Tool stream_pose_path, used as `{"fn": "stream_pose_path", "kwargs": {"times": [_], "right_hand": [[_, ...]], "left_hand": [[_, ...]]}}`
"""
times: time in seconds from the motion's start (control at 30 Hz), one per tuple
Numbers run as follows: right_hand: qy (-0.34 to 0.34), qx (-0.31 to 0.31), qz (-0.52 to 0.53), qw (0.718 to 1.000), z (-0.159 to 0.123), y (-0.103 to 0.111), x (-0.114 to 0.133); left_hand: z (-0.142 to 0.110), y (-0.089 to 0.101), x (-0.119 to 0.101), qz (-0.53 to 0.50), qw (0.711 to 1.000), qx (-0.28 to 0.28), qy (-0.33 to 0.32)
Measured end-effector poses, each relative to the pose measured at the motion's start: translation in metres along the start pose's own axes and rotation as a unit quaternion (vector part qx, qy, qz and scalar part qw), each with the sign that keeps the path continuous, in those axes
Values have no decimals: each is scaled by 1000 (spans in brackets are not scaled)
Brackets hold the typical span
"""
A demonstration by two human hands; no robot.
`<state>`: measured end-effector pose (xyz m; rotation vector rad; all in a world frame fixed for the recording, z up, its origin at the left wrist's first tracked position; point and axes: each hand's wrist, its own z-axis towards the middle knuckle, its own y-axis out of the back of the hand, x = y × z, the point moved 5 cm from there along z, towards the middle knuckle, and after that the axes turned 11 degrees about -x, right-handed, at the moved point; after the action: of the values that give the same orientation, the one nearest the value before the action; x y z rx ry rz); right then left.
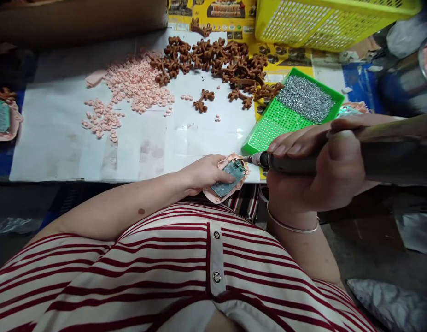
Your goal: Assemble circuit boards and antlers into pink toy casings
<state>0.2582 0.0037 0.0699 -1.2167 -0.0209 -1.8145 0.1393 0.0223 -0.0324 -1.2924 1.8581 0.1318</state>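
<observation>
My left hand grips a pink plastic housing at the table's front edge, its thumb lying across the green circuit board set inside. Wrapped round a dark electric screwdriver is my right hand, with the tool lying almost level. The screwdriver's tip meets the upper right rim of the housing, near some small wires. Whether a screw sits under the tip is too small to tell. Just behind my right hand stands a green basket with many small silver screws in its far part.
Small pink plastic pieces lie heaped on the white-covered table, beside a pile of brown antler-shaped parts. A yellow crate stands at the back right, a cardboard box at the back left. Another pink housing is at the far left.
</observation>
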Motion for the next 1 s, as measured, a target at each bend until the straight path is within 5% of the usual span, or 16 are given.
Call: {"fn": "stream_pose_path", "kwargs": {"times": [0.33,0.67,0.93,1.0], "right_hand": [[27,83,3,996,0,3,-4],[22,94,44,994,-1,-3,-17],[-21,102,55,993,2,-4,-13],[-89,74,69,991,8,3,-9]], "left_hand": [[4,1,0,-18,1000,21,6],[5,2,1,1,1000,-5,19],[6,2,1,2,1000,-12,17],[5,3,1,3,1000,-18,17]]}}
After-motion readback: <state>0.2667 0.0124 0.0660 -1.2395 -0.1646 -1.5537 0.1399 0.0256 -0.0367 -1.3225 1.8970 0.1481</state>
